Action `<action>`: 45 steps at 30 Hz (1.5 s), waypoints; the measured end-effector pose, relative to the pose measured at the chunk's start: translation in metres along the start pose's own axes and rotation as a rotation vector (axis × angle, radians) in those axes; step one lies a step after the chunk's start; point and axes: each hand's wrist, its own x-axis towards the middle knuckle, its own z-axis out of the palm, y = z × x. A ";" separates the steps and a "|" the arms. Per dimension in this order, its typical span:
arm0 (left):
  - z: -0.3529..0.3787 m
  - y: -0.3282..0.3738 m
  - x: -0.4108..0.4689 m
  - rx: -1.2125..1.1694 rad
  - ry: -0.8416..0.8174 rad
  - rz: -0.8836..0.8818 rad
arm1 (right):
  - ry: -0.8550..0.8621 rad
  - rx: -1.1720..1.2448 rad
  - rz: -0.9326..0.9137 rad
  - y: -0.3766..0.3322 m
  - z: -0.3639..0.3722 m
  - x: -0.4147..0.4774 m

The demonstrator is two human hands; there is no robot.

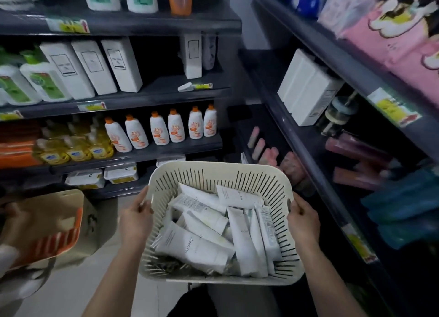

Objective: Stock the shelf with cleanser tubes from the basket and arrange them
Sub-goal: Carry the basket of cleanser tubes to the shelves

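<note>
Head view. A cream slotted basket (202, 166) is held at waist height in front of a corner of dark shelving (152, 92). The left hand (136, 218) grips the left rim and the right hand (303, 218) grips the right rim, the fingers of each curled over the edge.

All the white cleanser tubes (213, 231) lie inside the basket in a loose, overlapping pile; none stands upright.
- The nearest large tube (194, 249) lies with its long axis crosswise, from the left wall toward the centre.
- Two tubes at the right (243, 243) lie side by side, their long axes running from the far wall toward the person.
- A tube at the far side (237, 195) lies flat and slightly askew.

Which end of each tube carries the cap cannot be made out.

On the shelves ahead stand tilted white boxes (92, 67) and, one shelf below, a row of orange-capped white bottles (175, 129) beside yellow bottles (78, 147). Pink tubes (268, 155) lie on a low shelf to the right, just beyond the basket's far corner. A second, beige-and-orange basket (47, 221) sits at the left.
</note>
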 end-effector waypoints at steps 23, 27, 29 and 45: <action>0.084 0.026 0.172 0.047 -0.119 -0.076 | -0.192 0.018 0.019 -0.054 0.113 0.126; 0.098 0.022 0.182 0.108 -0.128 -0.041 | -0.210 0.018 0.037 -0.045 0.126 0.140; 0.104 0.023 0.186 0.145 -0.117 -0.035 | -0.225 0.010 0.045 -0.042 0.130 0.147; 0.143 0.013 0.137 1.184 -0.265 0.373 | -0.238 -0.798 -0.496 -0.047 0.158 0.119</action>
